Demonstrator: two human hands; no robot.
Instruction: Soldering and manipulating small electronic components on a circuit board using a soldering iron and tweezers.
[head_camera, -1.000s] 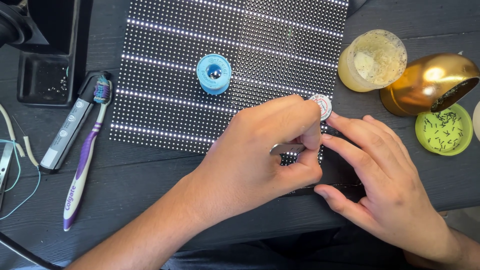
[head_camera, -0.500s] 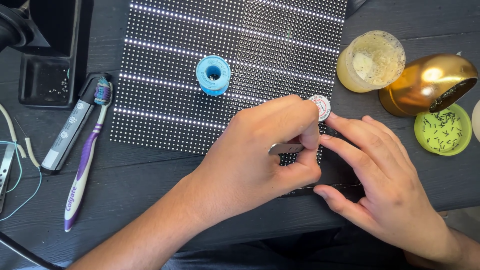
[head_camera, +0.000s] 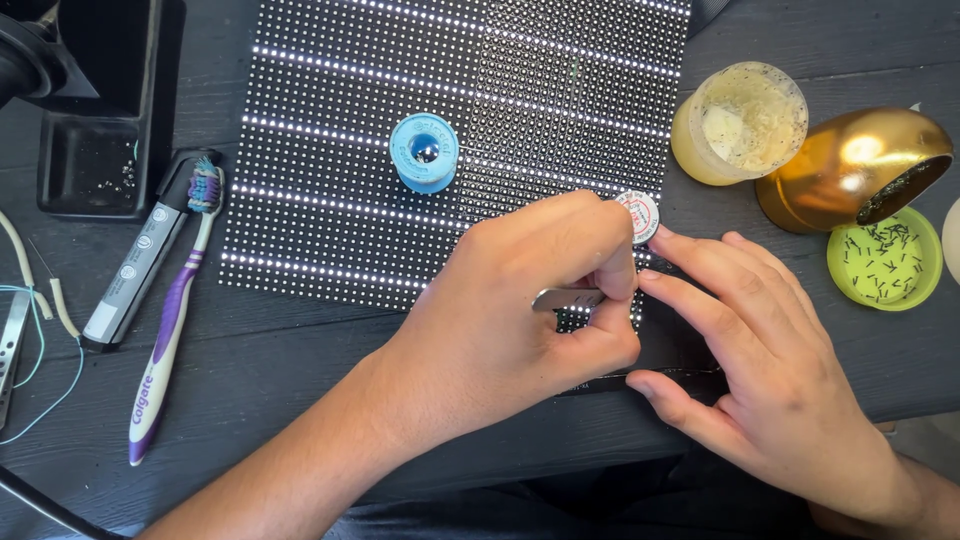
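While your left hand (head_camera: 520, 310) pinches a slim metal tool (head_camera: 565, 298) against the dotted LED panel (head_camera: 400, 170), near its lower right corner, your right hand (head_camera: 770, 370) rests beside it, fingers spread, steadying the panel's edge. Fine work on one spot seems underway; the next move likely needs a steady tip.

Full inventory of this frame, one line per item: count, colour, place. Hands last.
LED dot panel: 1, black with white lit dots, centre of table.
Spool: 1, blue, on the panel.
Round sticker disc: 1, white, at panel's right edge by the fingertips.
Toothbrush: 1, purple and white, left of panel.
Jar: 1, yellowish translucent, upper right.
Dome-shaped object: 1, gold, right.
Lid with small dark bits: 1, lime green, right.
Black tray: 1, upper left.
Table: dark wood.
Left hand: pinching a metal tool.
Right hand: fingers resting at panel edge.
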